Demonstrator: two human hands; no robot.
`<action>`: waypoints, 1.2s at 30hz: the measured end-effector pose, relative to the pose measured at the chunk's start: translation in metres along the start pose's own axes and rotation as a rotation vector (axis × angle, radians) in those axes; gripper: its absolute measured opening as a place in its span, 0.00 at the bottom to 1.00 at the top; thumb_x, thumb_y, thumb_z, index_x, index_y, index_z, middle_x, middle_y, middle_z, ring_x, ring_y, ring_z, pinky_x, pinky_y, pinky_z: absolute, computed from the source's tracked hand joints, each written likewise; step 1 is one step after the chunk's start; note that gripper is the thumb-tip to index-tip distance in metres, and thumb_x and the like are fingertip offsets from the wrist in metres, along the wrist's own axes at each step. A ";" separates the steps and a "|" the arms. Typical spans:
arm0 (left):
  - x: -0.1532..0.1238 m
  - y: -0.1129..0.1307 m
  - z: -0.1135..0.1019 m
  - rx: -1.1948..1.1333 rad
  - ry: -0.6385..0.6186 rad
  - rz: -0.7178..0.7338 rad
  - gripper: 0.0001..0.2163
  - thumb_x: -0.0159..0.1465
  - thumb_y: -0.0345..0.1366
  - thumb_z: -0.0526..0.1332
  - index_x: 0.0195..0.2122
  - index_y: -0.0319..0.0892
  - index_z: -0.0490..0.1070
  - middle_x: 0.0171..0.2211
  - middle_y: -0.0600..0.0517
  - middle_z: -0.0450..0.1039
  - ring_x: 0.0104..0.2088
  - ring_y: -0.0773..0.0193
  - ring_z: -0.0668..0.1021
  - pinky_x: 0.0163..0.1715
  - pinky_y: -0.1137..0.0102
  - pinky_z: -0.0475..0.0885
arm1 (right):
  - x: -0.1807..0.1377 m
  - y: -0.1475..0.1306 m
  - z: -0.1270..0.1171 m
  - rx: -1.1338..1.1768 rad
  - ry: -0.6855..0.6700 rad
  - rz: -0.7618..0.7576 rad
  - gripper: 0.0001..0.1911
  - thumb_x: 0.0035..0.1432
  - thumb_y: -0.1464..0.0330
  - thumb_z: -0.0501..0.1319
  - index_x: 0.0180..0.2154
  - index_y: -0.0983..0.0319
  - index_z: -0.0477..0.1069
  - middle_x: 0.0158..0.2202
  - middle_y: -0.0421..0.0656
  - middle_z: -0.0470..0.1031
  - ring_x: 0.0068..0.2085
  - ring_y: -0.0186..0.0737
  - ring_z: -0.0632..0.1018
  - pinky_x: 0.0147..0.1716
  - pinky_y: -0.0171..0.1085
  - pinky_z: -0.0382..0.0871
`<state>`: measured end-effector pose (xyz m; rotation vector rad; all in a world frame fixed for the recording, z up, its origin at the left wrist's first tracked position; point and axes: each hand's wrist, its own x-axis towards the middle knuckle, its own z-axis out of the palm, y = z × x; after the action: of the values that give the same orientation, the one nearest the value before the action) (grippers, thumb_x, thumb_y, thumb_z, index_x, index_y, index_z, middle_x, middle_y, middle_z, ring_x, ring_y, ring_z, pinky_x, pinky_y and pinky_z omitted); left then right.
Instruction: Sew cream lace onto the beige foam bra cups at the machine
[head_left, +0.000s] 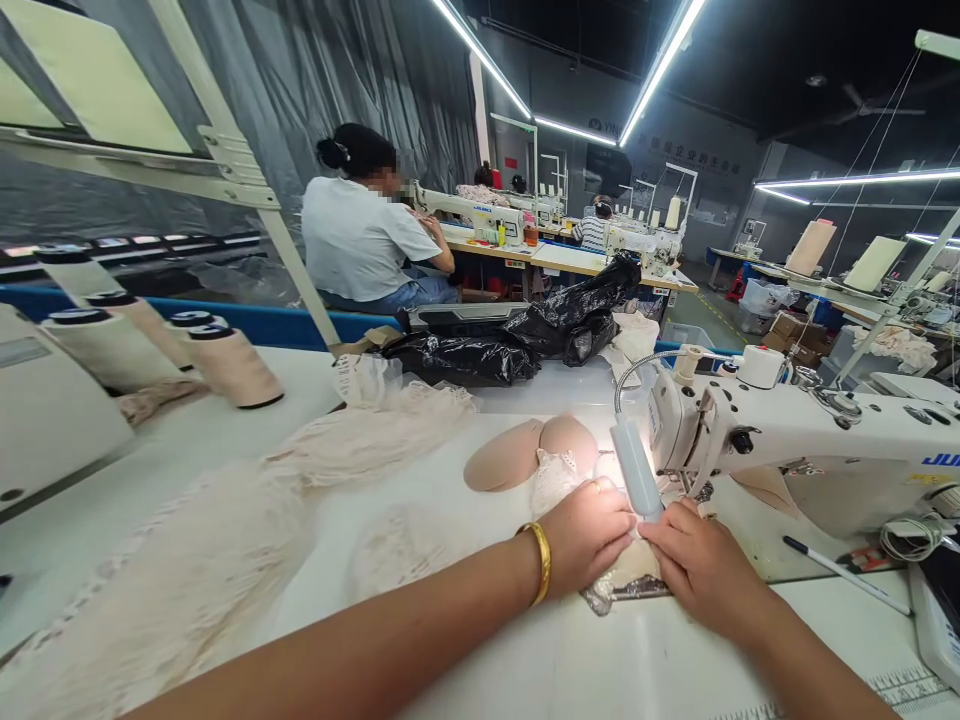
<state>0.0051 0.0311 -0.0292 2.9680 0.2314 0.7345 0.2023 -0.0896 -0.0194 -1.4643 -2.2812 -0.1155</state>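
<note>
Under the lamp of a white sewing machine (780, 425), my left hand (589, 535) has its fingers closed on pale lace fabric (553, 485). Facing it, my right hand (701, 560) pinches the same fabric close to the needle area; the fingertips and needle are partly hidden. A grey-white lamp (637, 470) on a bent metal neck shines down between both hands. Just beyond my left hand lie beige moulded cups (502, 458), touching the lace. Below the hands, a shiny plate edge (637, 588) shows in the tabletop.
Long cream lace (225, 540) spreads over the table on the left, near several thread cones (232, 365). Black plastic bags (480, 355) lie behind. A pen (847, 575) and a ruler (907, 685) are at right. Another person (367, 230) sits at a machine ahead.
</note>
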 end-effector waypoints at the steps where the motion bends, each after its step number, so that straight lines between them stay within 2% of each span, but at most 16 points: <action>1: 0.001 -0.001 -0.001 0.000 -0.004 -0.005 0.08 0.69 0.33 0.54 0.34 0.42 0.71 0.33 0.49 0.75 0.35 0.57 0.73 0.40 0.62 0.68 | 0.000 0.000 0.000 -0.004 0.006 0.006 0.19 0.63 0.79 0.53 0.50 0.57 0.72 0.35 0.43 0.70 0.35 0.44 0.70 0.29 0.37 0.62; 6: 0.000 0.001 -0.009 0.013 -0.018 -0.013 0.07 0.69 0.32 0.57 0.36 0.42 0.73 0.36 0.49 0.77 0.37 0.57 0.75 0.42 0.62 0.70 | -0.002 0.002 0.005 -0.006 0.035 -0.003 0.19 0.64 0.78 0.51 0.51 0.57 0.72 0.34 0.44 0.70 0.33 0.45 0.72 0.28 0.39 0.65; 11: 0.004 0.007 -0.010 0.101 -0.087 -0.010 0.06 0.69 0.34 0.60 0.34 0.42 0.75 0.37 0.49 0.78 0.41 0.57 0.77 0.47 0.62 0.70 | -0.006 0.010 0.016 0.034 0.068 -0.052 0.19 0.66 0.77 0.50 0.52 0.56 0.71 0.34 0.45 0.71 0.35 0.47 0.76 0.32 0.43 0.72; 15: 0.009 0.003 -0.007 0.154 -0.153 -0.053 0.06 0.66 0.36 0.63 0.34 0.42 0.76 0.36 0.50 0.78 0.38 0.57 0.77 0.44 0.61 0.71 | -0.007 0.019 0.023 0.073 0.101 -0.098 0.19 0.67 0.76 0.50 0.54 0.55 0.70 0.35 0.45 0.73 0.34 0.47 0.77 0.32 0.43 0.75; 20: 0.014 0.000 -0.006 0.206 -0.187 -0.170 0.08 0.65 0.40 0.63 0.38 0.41 0.78 0.45 0.42 0.76 0.47 0.45 0.75 0.42 0.53 0.70 | -0.008 0.023 0.025 0.091 0.121 -0.093 0.17 0.69 0.75 0.50 0.52 0.55 0.71 0.35 0.44 0.73 0.34 0.46 0.79 0.31 0.43 0.75; 23: 0.018 0.004 -0.006 0.216 -0.213 -0.229 0.09 0.64 0.42 0.63 0.36 0.41 0.78 0.46 0.40 0.74 0.50 0.40 0.74 0.43 0.50 0.70 | -0.008 0.027 0.025 0.091 0.154 -0.096 0.16 0.69 0.74 0.51 0.50 0.55 0.71 0.35 0.45 0.74 0.33 0.46 0.79 0.31 0.43 0.76; 25: 0.022 0.006 -0.007 0.210 -0.241 -0.267 0.07 0.61 0.38 0.65 0.37 0.41 0.77 0.42 0.40 0.75 0.46 0.42 0.76 0.42 0.51 0.71 | -0.009 0.028 0.024 0.109 0.176 -0.099 0.14 0.69 0.73 0.52 0.49 0.54 0.72 0.35 0.45 0.75 0.33 0.46 0.80 0.31 0.43 0.76; 27: 0.025 0.007 -0.012 0.196 -0.259 -0.311 0.14 0.53 0.31 0.69 0.42 0.39 0.75 0.40 0.41 0.76 0.41 0.45 0.78 0.39 0.55 0.73 | -0.009 0.028 0.022 0.161 0.202 -0.095 0.13 0.70 0.71 0.53 0.47 0.53 0.74 0.34 0.45 0.76 0.33 0.47 0.80 0.32 0.43 0.76; 30: 0.019 0.011 -0.027 0.147 -0.241 -0.374 0.21 0.51 0.24 0.67 0.47 0.36 0.71 0.39 0.41 0.77 0.39 0.48 0.80 0.39 0.58 0.75 | -0.009 0.019 0.023 0.378 0.161 0.028 0.11 0.70 0.62 0.55 0.44 0.53 0.77 0.35 0.45 0.79 0.36 0.47 0.81 0.35 0.43 0.77; 33: -0.007 0.034 -0.038 0.037 -0.169 -0.386 0.19 0.58 0.26 0.64 0.51 0.41 0.69 0.45 0.44 0.78 0.45 0.52 0.79 0.47 0.61 0.74 | -0.003 -0.003 0.029 0.784 0.071 0.338 0.21 0.68 0.49 0.56 0.53 0.54 0.72 0.32 0.42 0.79 0.32 0.45 0.80 0.30 0.40 0.75; 34: -0.019 0.047 -0.037 -0.079 -0.130 -0.399 0.18 0.59 0.28 0.65 0.51 0.43 0.70 0.47 0.46 0.78 0.47 0.53 0.79 0.51 0.62 0.72 | -0.001 -0.014 0.031 0.929 0.072 0.443 0.27 0.66 0.46 0.57 0.57 0.55 0.69 0.30 0.40 0.77 0.29 0.44 0.78 0.28 0.39 0.73; 35: -0.031 0.062 -0.035 -0.300 -0.045 -0.438 0.15 0.59 0.32 0.67 0.48 0.45 0.72 0.48 0.47 0.78 0.48 0.52 0.78 0.54 0.60 0.70 | 0.002 -0.025 0.033 1.060 0.096 0.529 0.33 0.63 0.43 0.59 0.60 0.56 0.66 0.27 0.39 0.75 0.27 0.42 0.76 0.27 0.37 0.70; 36: -0.043 0.078 -0.032 -0.622 0.042 -0.501 0.16 0.57 0.37 0.70 0.46 0.46 0.74 0.47 0.48 0.78 0.49 0.52 0.77 0.56 0.60 0.69 | 0.005 -0.037 0.034 1.165 0.131 0.590 0.37 0.59 0.42 0.63 0.61 0.58 0.65 0.26 0.37 0.74 0.26 0.41 0.75 0.27 0.37 0.69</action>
<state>-0.0373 -0.0515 -0.0125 2.1819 0.5948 0.6474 0.1575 -0.0921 -0.0425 -1.2622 -1.2397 1.0520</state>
